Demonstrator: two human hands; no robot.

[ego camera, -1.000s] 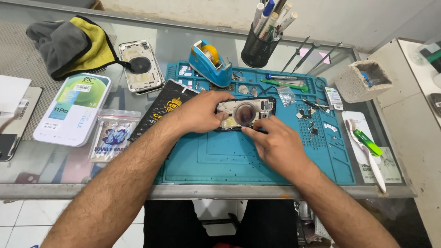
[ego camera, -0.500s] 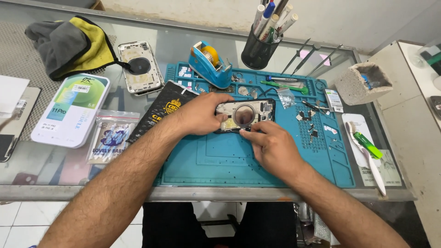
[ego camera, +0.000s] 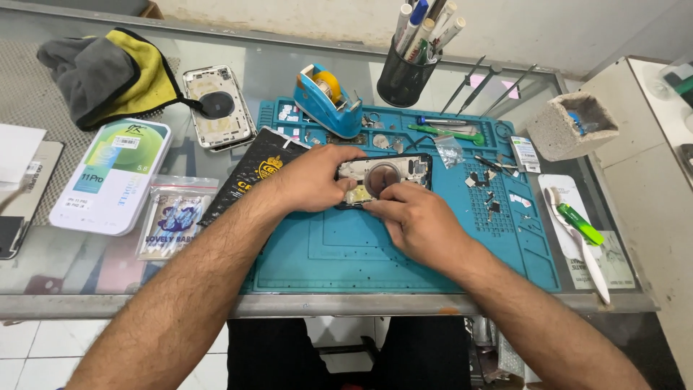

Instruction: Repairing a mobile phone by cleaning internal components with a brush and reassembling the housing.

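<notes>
1. We see bare blue mat (ego camera: 375,253) nearest us, open room between the forearms and the counter (ego camera: 303,305) edge.
2. Our left hand (ego camera: 312,178) pinches the opened phone frame (ego camera: 382,175) at its left end; the right hand (ego camera: 419,220) has its fingers closed on a small part at the frame's lower edge.
3. The frame lies mid-mat, insides exposed, loose parts (ego camera: 484,189) scattered to its right; assembly looks unfinished.
4. Beyond, a tape dispenser (ego camera: 326,91), pen cup (ego camera: 404,76) and a second phone housing (ego camera: 218,106) crowd the far side.
</notes>
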